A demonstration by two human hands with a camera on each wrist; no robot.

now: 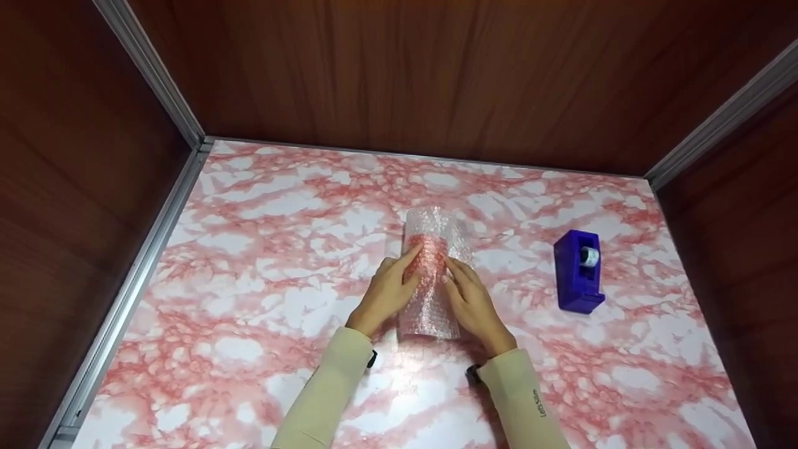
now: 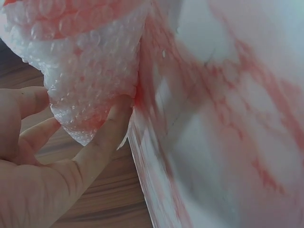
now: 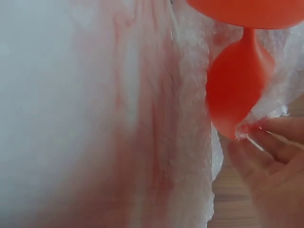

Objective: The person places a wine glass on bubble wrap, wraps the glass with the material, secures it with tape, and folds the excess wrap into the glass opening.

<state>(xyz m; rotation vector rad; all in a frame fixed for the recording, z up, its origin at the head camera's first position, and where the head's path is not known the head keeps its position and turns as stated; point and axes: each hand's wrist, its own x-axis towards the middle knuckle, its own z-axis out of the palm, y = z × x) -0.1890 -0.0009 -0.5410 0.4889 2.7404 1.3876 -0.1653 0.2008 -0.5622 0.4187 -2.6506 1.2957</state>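
Both left hand (image 1: pixel 388 290) and right hand (image 1: pixel 472 304) are pinching wrap (image 1: pixel 433 317) between fingers (image 3: pixel 289 129), apparently keeping the red object (image 3: pixel 237 80) covered

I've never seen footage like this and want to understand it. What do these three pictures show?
There's no machine: a person works with two bare hands. The widest picture comes from a camera on the head, looking forward and down; the others come from a camera on each wrist. On the marbled table lies clear bubble wrap rolled around a red-orange stemmed object. The left hand holds one side; the right hand pinches the wrap's edge. Nearby stands a purple tape dispenser.
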